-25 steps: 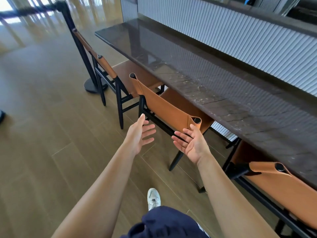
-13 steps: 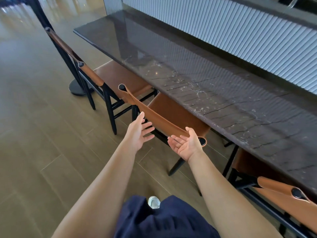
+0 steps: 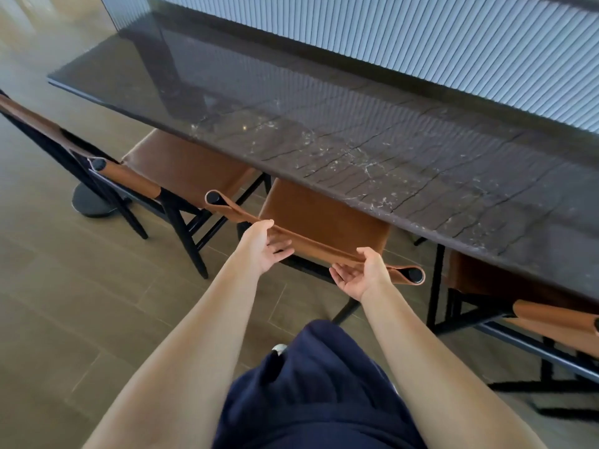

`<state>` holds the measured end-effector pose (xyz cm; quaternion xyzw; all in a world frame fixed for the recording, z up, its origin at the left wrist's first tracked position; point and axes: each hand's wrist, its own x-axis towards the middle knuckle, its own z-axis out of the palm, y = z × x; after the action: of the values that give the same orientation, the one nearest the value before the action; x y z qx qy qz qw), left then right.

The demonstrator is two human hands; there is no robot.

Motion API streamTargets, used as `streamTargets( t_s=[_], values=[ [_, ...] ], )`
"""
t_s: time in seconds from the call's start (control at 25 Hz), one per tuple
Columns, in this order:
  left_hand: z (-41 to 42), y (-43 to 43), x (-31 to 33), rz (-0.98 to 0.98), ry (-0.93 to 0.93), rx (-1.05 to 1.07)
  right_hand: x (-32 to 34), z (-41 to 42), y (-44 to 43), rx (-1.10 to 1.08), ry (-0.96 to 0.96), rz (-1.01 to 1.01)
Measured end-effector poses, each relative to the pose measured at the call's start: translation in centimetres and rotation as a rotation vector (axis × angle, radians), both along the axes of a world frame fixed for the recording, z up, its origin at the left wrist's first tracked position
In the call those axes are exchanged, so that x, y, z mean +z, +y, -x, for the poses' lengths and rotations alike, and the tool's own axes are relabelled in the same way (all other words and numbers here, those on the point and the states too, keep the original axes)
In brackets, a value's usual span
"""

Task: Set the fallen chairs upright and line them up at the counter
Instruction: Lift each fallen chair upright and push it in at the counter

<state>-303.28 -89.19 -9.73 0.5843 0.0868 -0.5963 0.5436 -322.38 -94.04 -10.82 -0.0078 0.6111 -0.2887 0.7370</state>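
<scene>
Chairs counted: three, all upright on their black legs, side by side along the near edge of the counter (image 3: pixel 324 131). The left chair (image 3: pixel 184 170) had its tan seat partly under the counter's edge. The middle chair (image 3: pixel 324 215) stood just beside it, its seat also tucked under. The right chair (image 3: pixel 551 319) was cut off by the frame, with only part of its back and frame showing. Hands: two, both mine, both on the tan back strap (image 3: pixel 311 246) of the middle chair. My left hand (image 3: pixel 264 246) pinched the strap left of its middle, thumb over the top edge, fingers fairly straight against the near face. My right hand (image 3: pixel 359 275) pinched it near the right post, palm turned up, thumb on top, fingers spread beneath. How firm either hold was, I could not tell. The counter was one long slab of dark polished stone with pale veins and fine cracks, glossy enough to mirror the ribbed pale wall (image 3: pixel 421 37) rising behind it. The floor (image 3: pixel 64 303) was wood-look planks in grey-brown. One round dark base (image 3: pixel 90 205) sat on the floor behind the left chair. My navy shorts (image 3: pixel 317 400) filled the lower middle, with the tip of one white shoe (image 3: pixel 279 349) showing beside them.
</scene>
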Motion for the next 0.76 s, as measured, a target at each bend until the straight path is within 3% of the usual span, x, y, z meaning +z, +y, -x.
streamTargets(
  t_s=[0.36, 0.76],
  values=[
    [-2.6, -2.4, -1.2, -0.041, 0.037, -0.047, -0.4, -0.3, -1.2, -0.247, -0.032, 0.099],
    [-3.9, -3.9, -1.9, -0.09, -0.042, -0.077, -0.5, -0.4, -1.2, -0.334, 0.119, 0.099]
  ],
)
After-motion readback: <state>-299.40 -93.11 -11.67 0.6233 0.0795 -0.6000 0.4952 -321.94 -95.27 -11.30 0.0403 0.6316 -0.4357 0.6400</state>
